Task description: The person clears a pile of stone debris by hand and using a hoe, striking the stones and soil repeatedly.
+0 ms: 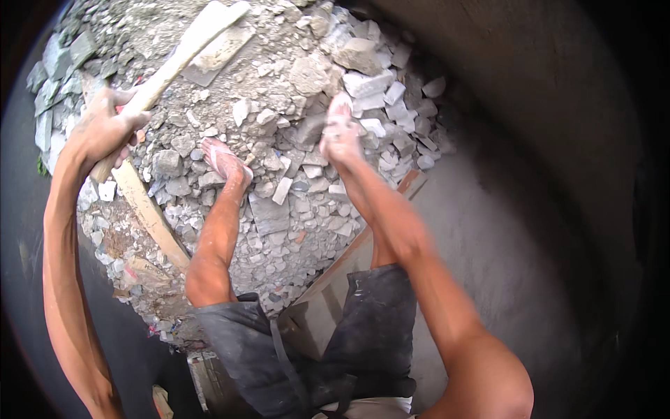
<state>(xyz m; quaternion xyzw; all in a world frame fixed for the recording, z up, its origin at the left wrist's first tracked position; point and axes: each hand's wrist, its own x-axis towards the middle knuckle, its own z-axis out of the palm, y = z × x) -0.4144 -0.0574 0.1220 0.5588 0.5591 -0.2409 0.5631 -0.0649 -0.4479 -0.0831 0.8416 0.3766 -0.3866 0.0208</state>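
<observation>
A pale, dusty wooden stick slants across the upper left of the head view, its far end over the rubble. My left hand is closed round its lower part. My right hand reaches out low in front of my right foot and partly covers it. Blur hides how its fingers lie, and I see nothing certain in them. Grey and white broken stones lie just right of that hand. Beside the stick is a flat pale slab.
I stand on a heap of rubble, my left foot in a sandal. A wooden plank lies on the left. A board edge borders the heap near my legs. Grey floor and a dark wall are on the right.
</observation>
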